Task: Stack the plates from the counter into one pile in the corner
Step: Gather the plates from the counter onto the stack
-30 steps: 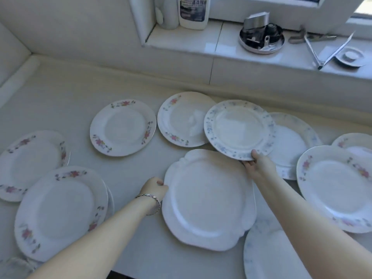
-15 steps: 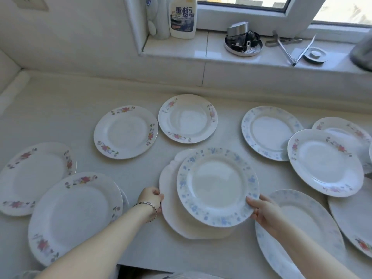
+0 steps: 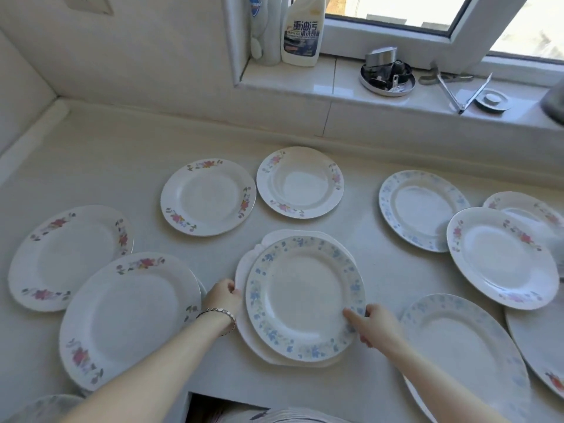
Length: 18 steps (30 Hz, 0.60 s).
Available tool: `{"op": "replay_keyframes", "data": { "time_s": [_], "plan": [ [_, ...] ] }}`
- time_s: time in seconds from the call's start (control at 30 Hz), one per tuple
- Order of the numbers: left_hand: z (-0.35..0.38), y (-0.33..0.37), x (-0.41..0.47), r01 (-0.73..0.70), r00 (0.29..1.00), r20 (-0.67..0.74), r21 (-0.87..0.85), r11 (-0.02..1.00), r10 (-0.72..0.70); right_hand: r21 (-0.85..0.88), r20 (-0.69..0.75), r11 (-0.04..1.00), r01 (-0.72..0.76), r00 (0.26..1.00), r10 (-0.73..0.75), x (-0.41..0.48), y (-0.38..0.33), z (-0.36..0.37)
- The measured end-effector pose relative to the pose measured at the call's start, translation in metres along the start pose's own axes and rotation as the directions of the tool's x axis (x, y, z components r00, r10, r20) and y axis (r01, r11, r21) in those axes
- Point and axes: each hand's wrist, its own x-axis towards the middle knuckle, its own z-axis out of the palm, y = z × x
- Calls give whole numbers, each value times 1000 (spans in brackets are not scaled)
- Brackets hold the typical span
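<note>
The blue-flower plate (image 3: 305,297) lies on top of the white wavy plate (image 3: 242,276), near the front of the desk (image 3: 122,166). The left hand (image 3: 222,297) grips the left edge of the white wavy plate, with its fingers curled round it. The right hand (image 3: 375,326) pinches the right rim of the blue-flower plate, thumb on top. The hands are apart, one on each side. A pink-flower plate (image 3: 208,196) lies flat behind them. A second blue plate (image 3: 422,209) lies off to the right. A cleaner bottle (image 3: 302,32) stands on the window sill (image 3: 305,83).
</note>
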Motion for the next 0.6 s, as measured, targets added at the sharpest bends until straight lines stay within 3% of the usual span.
{"op": "replay_keyframes", "data": {
  "time_s": [0.07, 0.17, 0.37, 0.43, 0.5, 0.57, 0.6],
  "plan": [
    [1, 3, -3, -22, 999, 30, 17, 1000, 22, -200, 12, 980, 8, 1000, -6, 0, -3, -6],
    [3, 6, -7, -43, 996, 84, 41, 998, 39, -361, 16, 932, 27, 1000, -22, 2, -7, -10],
    [2, 10, -9, -58, 993, 110, 93, 994, 47, -541, 109, 840, 37, 994, 27, 11, -24, -20],
    [2, 10, -10, -86, 990, 123, 75, 993, 76, -560, 26, 827, 56, 998, -51, 21, -39, -31],
    [2, 10, -10, -130, 983, 144, 101, 986, 115, -393, -125, 913, 111, 977, -173, 39, -62, -40],
    [1, 11, -8, -146, 979, 162, 133, 980, 124, 55, -163, 982, 179, 972, -168, 65, -96, -45],
    [1, 11, -7, -145, 978, 170, 137, 980, 121, 304, -141, 941, 152, 983, -114, 80, -112, -44]
  ]
}}
